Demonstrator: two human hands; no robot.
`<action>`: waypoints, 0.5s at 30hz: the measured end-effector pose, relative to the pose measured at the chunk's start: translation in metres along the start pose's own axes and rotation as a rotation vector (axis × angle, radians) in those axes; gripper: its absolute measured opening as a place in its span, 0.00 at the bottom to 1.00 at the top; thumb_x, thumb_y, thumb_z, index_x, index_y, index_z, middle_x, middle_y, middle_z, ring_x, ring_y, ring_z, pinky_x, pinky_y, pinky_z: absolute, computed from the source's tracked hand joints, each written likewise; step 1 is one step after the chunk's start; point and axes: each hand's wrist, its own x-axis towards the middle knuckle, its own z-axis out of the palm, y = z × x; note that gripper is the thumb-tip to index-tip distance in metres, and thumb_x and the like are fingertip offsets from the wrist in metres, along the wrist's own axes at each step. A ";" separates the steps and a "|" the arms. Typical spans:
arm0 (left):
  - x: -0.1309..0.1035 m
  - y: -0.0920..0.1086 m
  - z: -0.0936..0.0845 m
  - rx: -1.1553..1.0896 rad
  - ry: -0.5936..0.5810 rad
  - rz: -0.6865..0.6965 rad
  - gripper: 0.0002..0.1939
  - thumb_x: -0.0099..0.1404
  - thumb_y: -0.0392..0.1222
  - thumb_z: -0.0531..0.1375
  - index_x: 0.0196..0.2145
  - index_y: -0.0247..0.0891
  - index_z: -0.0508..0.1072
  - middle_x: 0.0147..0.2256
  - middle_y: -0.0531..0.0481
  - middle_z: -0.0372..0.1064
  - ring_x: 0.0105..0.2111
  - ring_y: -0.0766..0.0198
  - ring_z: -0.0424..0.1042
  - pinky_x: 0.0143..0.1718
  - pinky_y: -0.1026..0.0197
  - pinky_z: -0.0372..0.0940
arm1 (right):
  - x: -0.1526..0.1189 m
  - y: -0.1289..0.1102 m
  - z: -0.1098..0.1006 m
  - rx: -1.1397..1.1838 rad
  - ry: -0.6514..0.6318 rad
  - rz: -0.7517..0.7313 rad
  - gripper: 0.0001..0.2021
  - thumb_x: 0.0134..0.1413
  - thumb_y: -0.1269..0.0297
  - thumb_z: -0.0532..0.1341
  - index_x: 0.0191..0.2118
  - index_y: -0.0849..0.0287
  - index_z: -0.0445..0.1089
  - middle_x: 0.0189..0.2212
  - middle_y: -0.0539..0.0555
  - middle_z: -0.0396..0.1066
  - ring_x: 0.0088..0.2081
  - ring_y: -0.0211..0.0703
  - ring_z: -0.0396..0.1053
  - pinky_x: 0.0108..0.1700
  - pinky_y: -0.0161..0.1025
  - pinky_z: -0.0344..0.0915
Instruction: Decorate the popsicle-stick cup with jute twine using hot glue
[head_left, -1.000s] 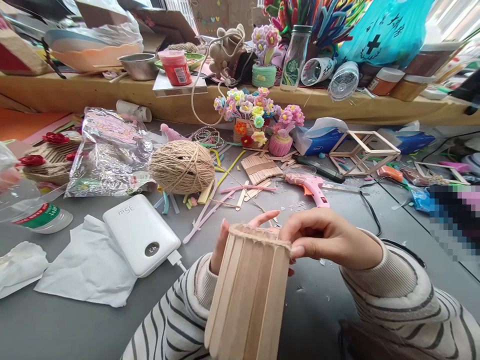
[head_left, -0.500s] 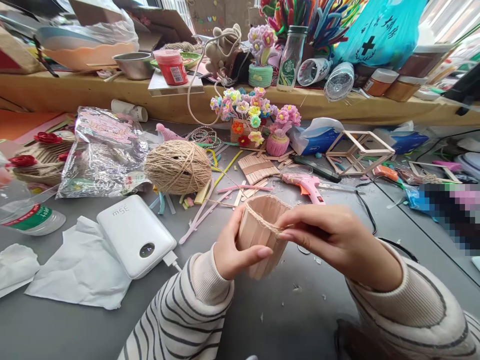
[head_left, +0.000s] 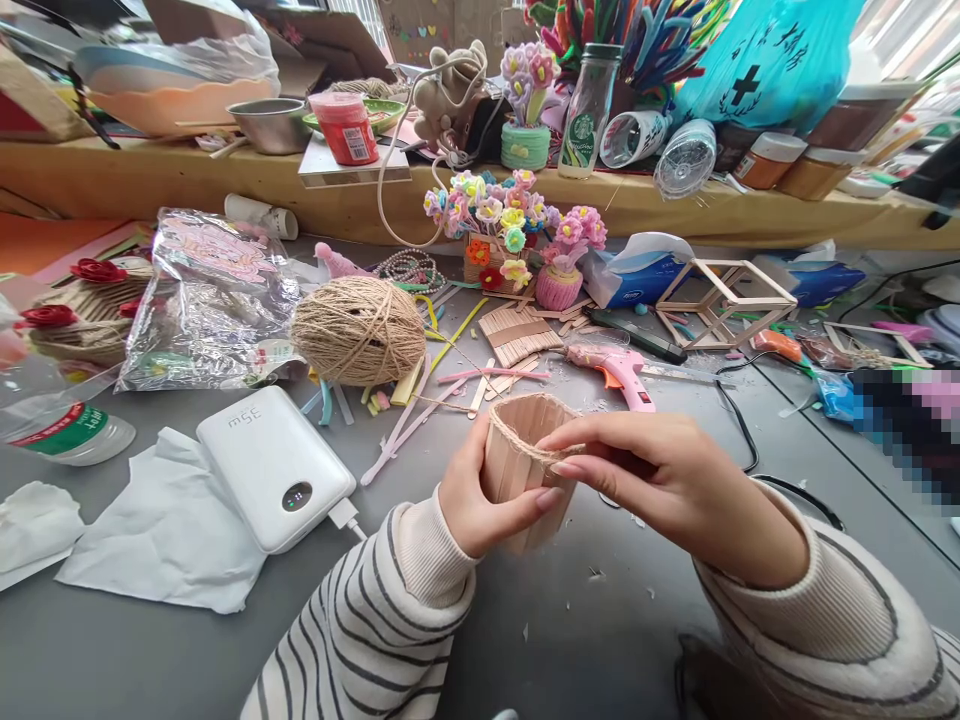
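A small cup made of craft sticks [head_left: 517,475] is held tilted above the grey table, with twine [head_left: 517,440] running along its rim. My left hand [head_left: 487,495] is wrapped round its left side, the thumb across the front. With thumb and forefinger my right hand [head_left: 637,475] pinches the twine at the rim's right front; the fingertips partly hide the twine there. Behind the cup sit a ball of twine [head_left: 360,330], a pink glue gun [head_left: 619,372] and a bundle of craft sticks [head_left: 517,333].
A white power bank [head_left: 274,470] with a cable and a crumpled tissue [head_left: 165,530] lie on the left. At the back stand yarn flowers [head_left: 491,215] and a stick frame [head_left: 724,300]. A black cord [head_left: 739,425] runs on the right.
The fingers of my right hand have shifted slightly left along the rim, and the cup has tipped a little more upright. My left hand keeps its hold. The view has moved slightly.
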 end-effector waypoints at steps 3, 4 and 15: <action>0.000 0.000 0.001 -0.009 0.007 -0.010 0.33 0.47 0.48 0.68 0.50 0.37 0.64 0.45 0.45 0.71 0.46 0.53 0.68 0.49 0.55 0.62 | 0.000 0.001 0.000 0.027 -0.018 0.019 0.06 0.57 0.69 0.59 0.37 0.59 0.73 0.26 0.48 0.75 0.24 0.29 0.66 0.27 0.25 0.60; -0.001 0.000 0.001 -0.008 0.008 -0.013 0.33 0.47 0.48 0.68 0.50 0.37 0.64 0.45 0.45 0.71 0.46 0.53 0.68 0.49 0.54 0.62 | 0.000 0.001 0.000 0.037 -0.025 0.029 0.06 0.57 0.69 0.58 0.36 0.59 0.73 0.26 0.48 0.75 0.23 0.29 0.65 0.27 0.26 0.60; -0.001 -0.001 0.002 0.003 0.031 0.003 0.33 0.48 0.50 0.67 0.50 0.37 0.64 0.46 0.44 0.70 0.47 0.51 0.68 0.50 0.52 0.61 | 0.002 0.000 0.004 0.143 -0.025 0.175 0.07 0.57 0.66 0.58 0.35 0.60 0.74 0.23 0.47 0.71 0.21 0.30 0.59 0.24 0.28 0.56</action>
